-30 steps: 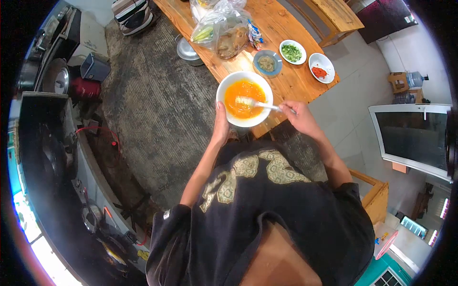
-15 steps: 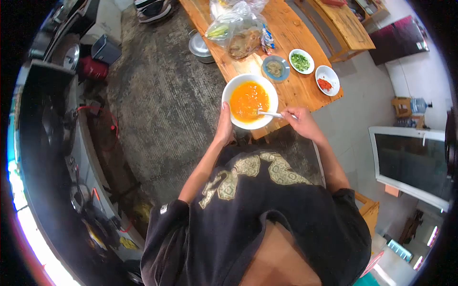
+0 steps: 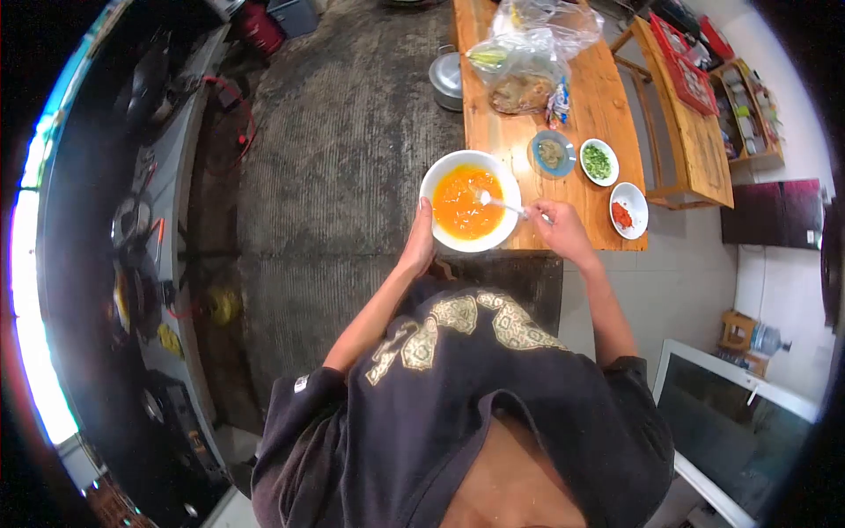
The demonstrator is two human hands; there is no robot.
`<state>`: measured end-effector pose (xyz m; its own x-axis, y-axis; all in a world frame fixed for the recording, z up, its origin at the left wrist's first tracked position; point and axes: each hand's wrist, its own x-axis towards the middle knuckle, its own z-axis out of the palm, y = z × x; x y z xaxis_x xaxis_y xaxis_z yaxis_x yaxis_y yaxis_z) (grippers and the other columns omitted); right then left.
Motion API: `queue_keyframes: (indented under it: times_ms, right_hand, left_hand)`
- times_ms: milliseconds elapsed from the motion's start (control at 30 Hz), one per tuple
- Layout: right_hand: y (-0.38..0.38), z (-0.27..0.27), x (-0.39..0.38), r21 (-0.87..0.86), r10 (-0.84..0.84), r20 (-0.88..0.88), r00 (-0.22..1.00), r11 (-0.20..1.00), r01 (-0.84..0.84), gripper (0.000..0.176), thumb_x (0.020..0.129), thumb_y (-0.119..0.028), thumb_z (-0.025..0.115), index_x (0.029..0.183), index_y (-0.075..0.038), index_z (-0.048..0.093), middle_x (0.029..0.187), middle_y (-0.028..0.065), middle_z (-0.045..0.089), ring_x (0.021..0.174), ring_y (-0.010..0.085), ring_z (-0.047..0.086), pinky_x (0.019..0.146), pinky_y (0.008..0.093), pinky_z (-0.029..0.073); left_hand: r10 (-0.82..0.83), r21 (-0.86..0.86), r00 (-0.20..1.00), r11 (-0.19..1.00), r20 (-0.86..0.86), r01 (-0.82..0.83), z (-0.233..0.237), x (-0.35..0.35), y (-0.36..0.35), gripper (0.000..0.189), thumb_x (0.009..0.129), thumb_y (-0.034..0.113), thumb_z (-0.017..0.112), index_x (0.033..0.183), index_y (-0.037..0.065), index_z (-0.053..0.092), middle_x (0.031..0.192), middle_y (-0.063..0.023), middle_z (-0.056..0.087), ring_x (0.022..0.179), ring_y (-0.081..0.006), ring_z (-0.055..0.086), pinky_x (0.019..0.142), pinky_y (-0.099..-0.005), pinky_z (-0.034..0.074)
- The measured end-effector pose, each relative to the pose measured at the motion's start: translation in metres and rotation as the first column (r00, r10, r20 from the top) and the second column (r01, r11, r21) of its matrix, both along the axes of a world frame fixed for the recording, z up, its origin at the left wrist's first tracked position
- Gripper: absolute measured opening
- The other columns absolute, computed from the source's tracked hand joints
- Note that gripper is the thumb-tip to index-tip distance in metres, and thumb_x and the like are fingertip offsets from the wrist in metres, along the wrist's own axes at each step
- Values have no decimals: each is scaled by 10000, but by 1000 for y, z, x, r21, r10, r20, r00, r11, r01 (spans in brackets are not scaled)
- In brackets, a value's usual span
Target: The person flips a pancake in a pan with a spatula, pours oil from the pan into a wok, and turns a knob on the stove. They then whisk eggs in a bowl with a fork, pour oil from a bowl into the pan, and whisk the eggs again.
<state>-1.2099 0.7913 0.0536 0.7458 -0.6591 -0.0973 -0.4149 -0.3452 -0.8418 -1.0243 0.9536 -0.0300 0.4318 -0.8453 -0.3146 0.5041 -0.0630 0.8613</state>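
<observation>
Along the far left, a red hose [image 3: 246, 119] hangs beside a grey ledge; dark ribbed floor [image 3: 334, 150] stretches rightward to a lidded pot [image 3: 447, 75]. At the near-left corner of the wooden worktop [image 3: 607, 97], the left hand [image 3: 421, 239] grasps a white bowl [image 3: 427, 187] of orange liquid, and the right hand [image 3: 562, 231] pinches a utensil [image 3: 505, 206] dipped into it. Farther right sit a dish of chopped greens [image 3: 598, 162], red crates [image 3: 690, 81] and a white-framed glass panel [image 3: 735, 414].
</observation>
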Motion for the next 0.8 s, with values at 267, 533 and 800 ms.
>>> queue_keyframes:
  times_ms: [267, 533, 800]
  right_hand:
    - [23, 12, 19, 12, 256, -22, 966, 967, -256, 223, 896, -182, 530, 840, 2, 644, 630, 52, 572, 597, 75, 457, 560, 265, 392]
    - [49, 7, 76, -48, 455, -31, 890, 889, -456, 199, 878, -183, 553, 847, -14, 654, 584, 69, 553, 565, 102, 494, 547, 288, 410]
    - [105, 12, 175, -49, 641, -56, 765, 764, -644, 226, 880, -198, 549, 840, 4, 641, 579, 77, 544, 539, 121, 484, 531, 300, 401]
  left_hand:
    - [265, 25, 963, 964, -38, -264, -26, -17, 61, 731, 914, 604, 247, 1393, 52, 238, 1381, -125, 371, 1269, -223, 379, 1048, -383, 306]
    - [495, -13, 864, 867, -95, -498, -2, -7, 121, 714, 918, 594, 240, 1391, 60, 236, 1373, -124, 384, 1263, -224, 392, 1045, -390, 324]
    - [629, -34, 771, 772, -100, -635, -2, 51, 196, 689, 917, 598, 236, 1375, 85, 271, 1318, -102, 451, 1200, -194, 466, 994, -364, 392]
